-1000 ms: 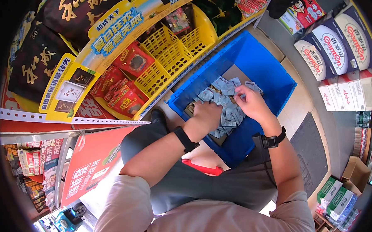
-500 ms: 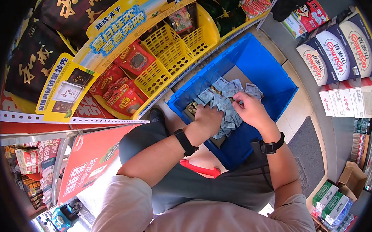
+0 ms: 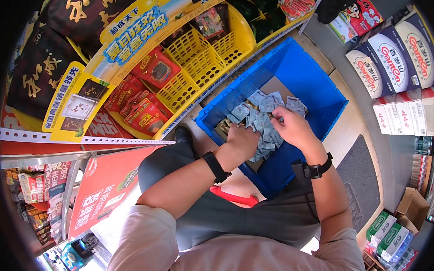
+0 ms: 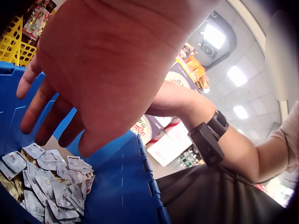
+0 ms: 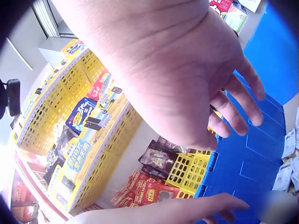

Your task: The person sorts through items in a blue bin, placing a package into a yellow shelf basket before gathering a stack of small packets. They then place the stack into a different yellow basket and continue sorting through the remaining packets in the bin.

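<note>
A blue plastic crate [image 3: 314,78] holds a heap of small pale sachets [image 3: 259,118], printed and flat. Some gold-coloured sachets [image 4: 13,186] lie at the heap's left side. My left hand [image 3: 244,140] is over the near left part of the heap; in the left wrist view its fingers [image 4: 35,109] hang relaxed with nothing held. Over the heap's right side is my right hand [image 3: 295,128], its fingers [image 5: 246,105] loosely bent and spread, no sachet between them. A piece of brown cardboard [image 3: 277,87] shows beneath the sachets.
A yellow display rack [image 3: 189,54] with red snack bags [image 3: 148,116] borders the crate's far left. Stacked cartons [image 3: 386,62] stand at the right. A red handle-like bar [image 3: 233,197] lies by the person's legs. A dark mat [image 3: 359,177] covers floor at right.
My right hand has drawn slightly toward the body, uncovering sachets at the heap's right. The left hand has shifted only a little. Over the last half second both hands stay nearly still.
</note>
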{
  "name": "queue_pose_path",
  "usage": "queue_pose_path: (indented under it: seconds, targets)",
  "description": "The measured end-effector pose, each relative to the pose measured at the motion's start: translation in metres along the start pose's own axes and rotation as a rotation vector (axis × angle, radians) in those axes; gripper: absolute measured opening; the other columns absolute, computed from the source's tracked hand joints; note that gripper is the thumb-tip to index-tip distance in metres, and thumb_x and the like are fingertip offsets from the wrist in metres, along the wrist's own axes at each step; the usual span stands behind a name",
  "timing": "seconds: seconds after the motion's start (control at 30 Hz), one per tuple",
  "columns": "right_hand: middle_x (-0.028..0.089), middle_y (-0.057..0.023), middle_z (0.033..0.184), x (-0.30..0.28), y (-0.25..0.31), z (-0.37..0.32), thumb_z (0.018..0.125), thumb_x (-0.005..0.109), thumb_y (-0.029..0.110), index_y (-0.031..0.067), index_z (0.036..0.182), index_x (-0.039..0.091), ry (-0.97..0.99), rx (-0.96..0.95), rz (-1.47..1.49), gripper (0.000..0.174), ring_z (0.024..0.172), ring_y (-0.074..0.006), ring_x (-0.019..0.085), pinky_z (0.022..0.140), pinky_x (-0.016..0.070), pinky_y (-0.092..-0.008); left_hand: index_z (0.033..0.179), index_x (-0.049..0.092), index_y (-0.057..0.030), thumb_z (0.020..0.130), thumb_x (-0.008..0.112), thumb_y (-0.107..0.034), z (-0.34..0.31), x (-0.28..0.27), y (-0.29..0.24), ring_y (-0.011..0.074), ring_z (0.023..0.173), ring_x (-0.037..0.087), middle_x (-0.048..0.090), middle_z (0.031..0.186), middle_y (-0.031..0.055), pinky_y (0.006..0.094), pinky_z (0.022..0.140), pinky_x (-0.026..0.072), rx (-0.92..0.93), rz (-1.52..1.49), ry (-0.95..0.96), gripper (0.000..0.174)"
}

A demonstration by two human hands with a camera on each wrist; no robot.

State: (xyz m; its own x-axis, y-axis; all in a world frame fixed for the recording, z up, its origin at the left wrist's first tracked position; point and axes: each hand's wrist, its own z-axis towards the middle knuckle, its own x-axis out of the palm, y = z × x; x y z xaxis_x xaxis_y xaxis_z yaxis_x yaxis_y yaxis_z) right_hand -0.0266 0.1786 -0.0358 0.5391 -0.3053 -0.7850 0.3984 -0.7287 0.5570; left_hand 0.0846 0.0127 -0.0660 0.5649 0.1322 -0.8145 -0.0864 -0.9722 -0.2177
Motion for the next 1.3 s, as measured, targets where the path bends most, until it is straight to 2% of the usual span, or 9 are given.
queue_pose_path:
  seconds: [0.53, 0.83, 1.3]
  targets:
    - [0.074, -0.0136, 0.106, -0.005, -0.004, -0.003, 0.095, 0.067, 0.027, 0.0077, 0.112, 0.065, 0.0, 0.018, -0.023, 0.026, 0.098, -0.0356, 0.071, 0.081, 0.0559, -0.0462, 0.126, 0.067, -0.0141, 0.099, 0.06, -0.037, 0.005, 0.004, -0.004, 0.0295, 0.116, 0.067, 0.07, 0.121, 0.0101, 0.0549, 0.1, 0.0462, 0.014, 0.012, 0.012, 0.036]
    - [0.074, -0.0135, 0.107, -0.003, -0.009, -0.004, 0.095, 0.066, 0.028, 0.0079, 0.112, 0.065, -0.01, 0.007, -0.027, 0.027, 0.098, -0.0357, 0.071, 0.082, 0.0559, -0.0468, 0.127, 0.066, -0.014, 0.099, 0.06, -0.038, 0.007, 0.005, -0.008, 0.0302, 0.119, 0.065, 0.068, 0.125, 0.0108, 0.0512, 0.099, 0.048, 0.006, 0.014, 0.049, 0.037]
    - [0.074, -0.0148, 0.102, 0.001, -0.013, -0.004, 0.094, 0.068, 0.028, 0.0069, 0.111, 0.065, -0.008, 0.007, -0.015, 0.027, 0.096, -0.0375, 0.071, 0.081, 0.0554, -0.0472, 0.126, 0.067, -0.0139, 0.097, 0.063, -0.038, 0.007, 0.01, -0.007, 0.0311, 0.118, 0.065, 0.069, 0.121, 0.0112, 0.0505, 0.096, 0.0488, 0.027, 0.016, 0.034, 0.037]
